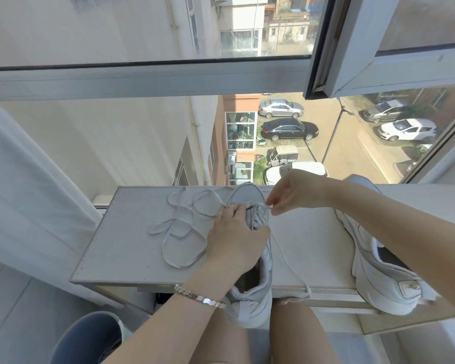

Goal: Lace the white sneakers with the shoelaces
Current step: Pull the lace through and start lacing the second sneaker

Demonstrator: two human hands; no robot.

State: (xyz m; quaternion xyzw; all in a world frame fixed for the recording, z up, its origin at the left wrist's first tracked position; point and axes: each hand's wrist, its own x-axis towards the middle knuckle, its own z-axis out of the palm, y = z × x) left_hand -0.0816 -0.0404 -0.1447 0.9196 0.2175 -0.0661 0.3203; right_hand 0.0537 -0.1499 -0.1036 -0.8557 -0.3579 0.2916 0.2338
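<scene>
On the pale board [132, 245] by the window, a white sneaker [247, 195] is lying toe-far and heel-near, its heel hanging over the near edge. The person's left hand [234, 232], a silver bracelet [200, 298] on its wrist, is curling over the tongue and gripping the upper. The right hand [292, 193] is pinching the shoelace [179, 232] between thumb and fingertip just beside the far eyelets. The rest of that lace is sprawling in loose loops on the board to the left. A thin lace strand [289, 261] is trailing from the shoe to the near edge. A second sneaker [378, 271] is sitting at the right under the right forearm; its heel patch is too blurred to read. A white curtain [24, 193] is hanging at the left. Beyond the window frame [142, 80], parked cars [289, 128] are standing far below.
</scene>
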